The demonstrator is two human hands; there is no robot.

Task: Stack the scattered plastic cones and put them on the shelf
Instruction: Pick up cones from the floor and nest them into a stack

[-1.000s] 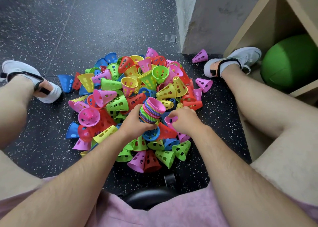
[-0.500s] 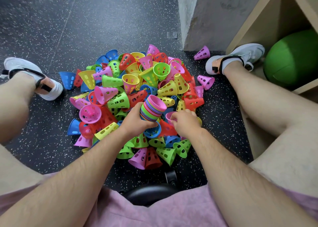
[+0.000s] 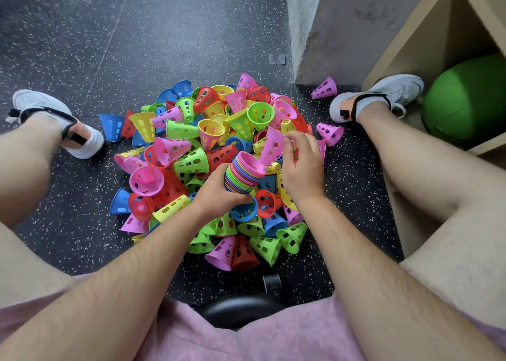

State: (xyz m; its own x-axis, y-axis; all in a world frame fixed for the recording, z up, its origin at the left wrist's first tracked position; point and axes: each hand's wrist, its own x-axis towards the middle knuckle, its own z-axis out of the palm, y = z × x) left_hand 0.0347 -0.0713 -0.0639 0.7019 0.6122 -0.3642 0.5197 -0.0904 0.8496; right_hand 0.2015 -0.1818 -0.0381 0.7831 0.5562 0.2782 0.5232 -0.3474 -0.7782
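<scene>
A heap of perforated plastic cones (image 3: 191, 141) in pink, green, yellow, red and blue lies on the dark speckled floor between my legs. My left hand (image 3: 219, 193) grips a nested stack of multicoloured cones (image 3: 243, 173), its wide mouth tilted up and to the right. Just right of the stack's mouth, my right hand (image 3: 301, 166) pinches a single pink cone (image 3: 272, 147) by its narrow end, lifted above the heap. The wooden shelf (image 3: 427, 29) stands at the upper right.
A green ball (image 3: 465, 98) fills the shelf's lower compartment. A grey concrete pillar (image 3: 328, 27) rises behind the heap. Two stray pink cones lie near my right shoe (image 3: 383, 98). A black stool seat and caster (image 3: 246, 303) sit below the heap.
My right hand has come up out of the heap with a pink cone and carried it up beside the stack's mouth. The left hand still holds the stack in the same place.
</scene>
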